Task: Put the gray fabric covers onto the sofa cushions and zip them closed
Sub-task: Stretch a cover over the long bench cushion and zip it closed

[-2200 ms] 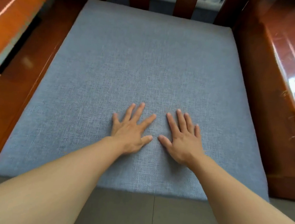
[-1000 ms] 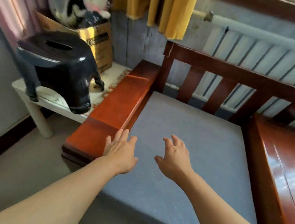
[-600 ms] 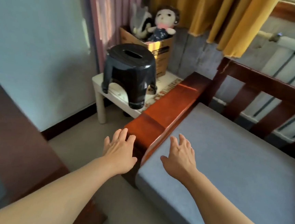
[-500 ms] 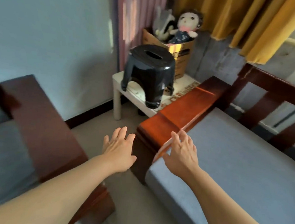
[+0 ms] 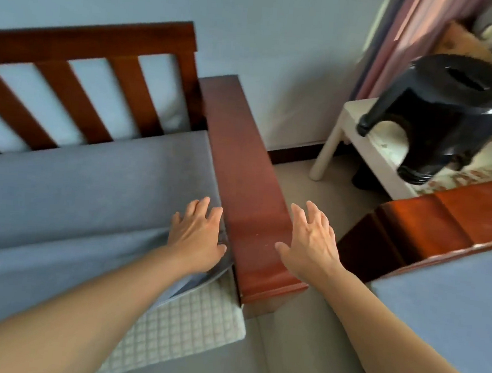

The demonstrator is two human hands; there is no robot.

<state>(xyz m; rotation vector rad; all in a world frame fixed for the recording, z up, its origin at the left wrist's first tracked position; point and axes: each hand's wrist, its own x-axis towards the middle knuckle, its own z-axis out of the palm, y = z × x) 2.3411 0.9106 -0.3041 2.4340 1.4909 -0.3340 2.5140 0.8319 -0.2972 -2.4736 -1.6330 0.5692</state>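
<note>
Left hand (image 5: 197, 235) seemingly touches gray cover (image 5: 75, 189), cushion (image 5: 191, 321) half-bared.

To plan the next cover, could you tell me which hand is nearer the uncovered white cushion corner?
Left. The left hand rests on the gray cover just above the white cushion corner; the right hand hovers beyond the armrest.

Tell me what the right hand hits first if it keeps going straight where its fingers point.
Probably nothing soon: the right hand hovers beside the reddish-brown wooden armrest, fingers aimed at bare beige floor and the pale blue wall beyond. Depth is unclear.
</note>
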